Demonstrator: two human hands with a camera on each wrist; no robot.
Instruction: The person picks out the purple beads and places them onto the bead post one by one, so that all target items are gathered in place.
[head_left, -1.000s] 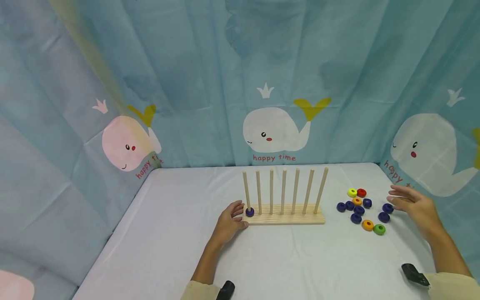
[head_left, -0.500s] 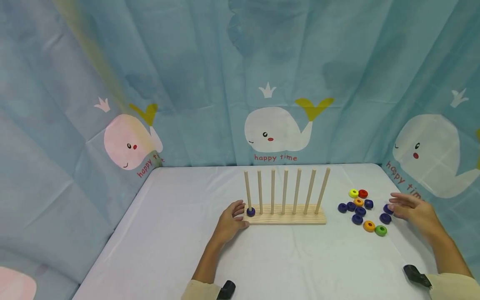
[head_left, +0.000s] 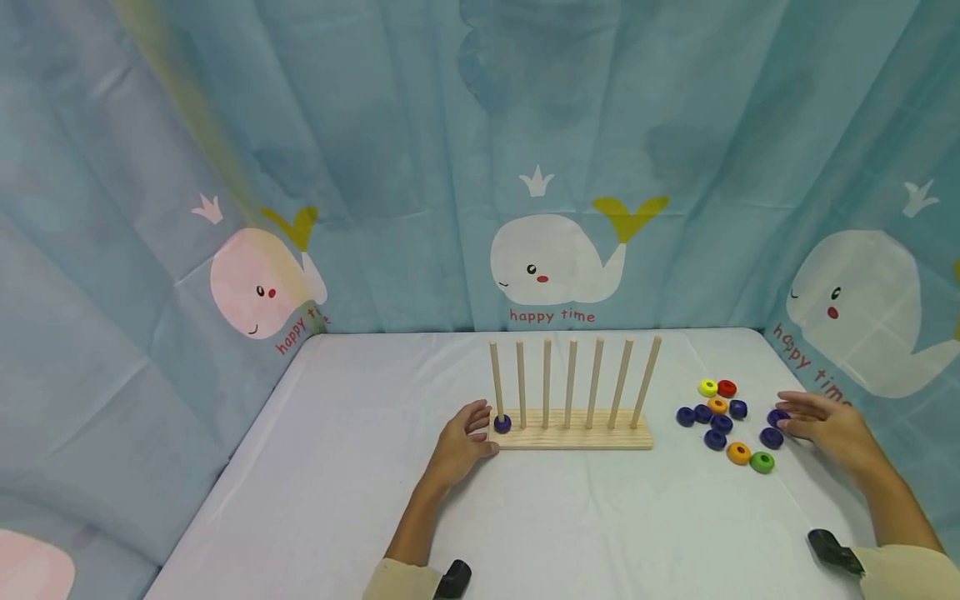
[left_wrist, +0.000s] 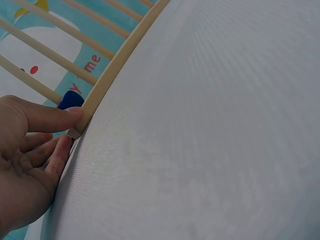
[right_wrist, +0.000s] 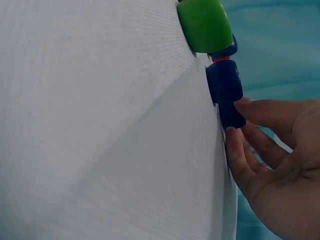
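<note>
A wooden peg board with a row of several upright pegs stands mid-table. One dark blue bead sits at the foot of its leftmost peg. My left hand grips the board's left end; the left wrist view has the thumb on the edge beside that bead and a finger at the end face. At the right, my right hand pinches a dark blue bead on the tablecloth between thumb and fingers. Right in front of it lies another dark blue bead.
Left of my right hand lie loose beads: several dark blue ones, a yellow, a red, two orange and a green. A whale-print curtain hangs behind the white-covered table.
My right hand has come down and a little left onto the far dark blue bead, and its fingers have closed on it. The left hand keeps its hold on the board.
</note>
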